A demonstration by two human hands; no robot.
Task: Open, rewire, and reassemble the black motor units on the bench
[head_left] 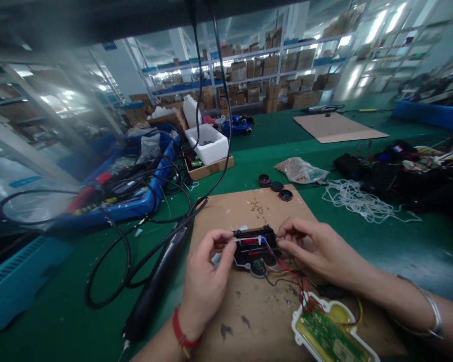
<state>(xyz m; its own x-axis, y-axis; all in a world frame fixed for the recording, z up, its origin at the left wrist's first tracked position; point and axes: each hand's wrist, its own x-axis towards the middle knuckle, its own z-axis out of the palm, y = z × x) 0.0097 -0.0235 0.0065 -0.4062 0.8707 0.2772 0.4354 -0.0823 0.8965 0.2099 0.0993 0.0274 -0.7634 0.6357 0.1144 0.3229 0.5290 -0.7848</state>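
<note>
Green surface (79, 327), cardboard mat (249, 311) laid centre. Black module (254, 249) is held lower centre: left hand (207, 274) pinched on its left end, right hand (317, 249) on its right. Red wires (287, 271) to the circuit board (332, 337), lower right, could be torn off if pulled taut.

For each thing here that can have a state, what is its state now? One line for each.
left hand: closed, pinching the left end of the black module
right hand: closed, pinching its right end
black module: held by both hands, wires attached
white housing: open, green board exposed
electric screwdriver: lying on the table, not held
white foam box: open, no lid
</note>
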